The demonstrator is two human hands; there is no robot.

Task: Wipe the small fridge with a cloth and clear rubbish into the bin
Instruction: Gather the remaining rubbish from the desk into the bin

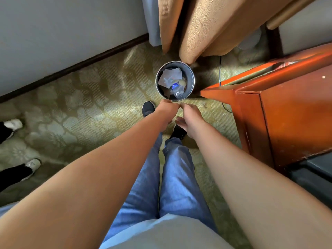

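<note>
My left hand (166, 112) and right hand (188, 121) hang side by side just short of the bin (175, 81), each grip loose and empty. The bin stands on the carpet (80, 105), holding paper and a bottle (177, 90).

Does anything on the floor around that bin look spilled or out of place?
Nothing stands out. The rubbish, paper scraps and a plastic bottle, sits inside the bin, which stands upright on the carpet with no litter visible around it. Both hands, left hand and right hand, hover near its rim.
</note>
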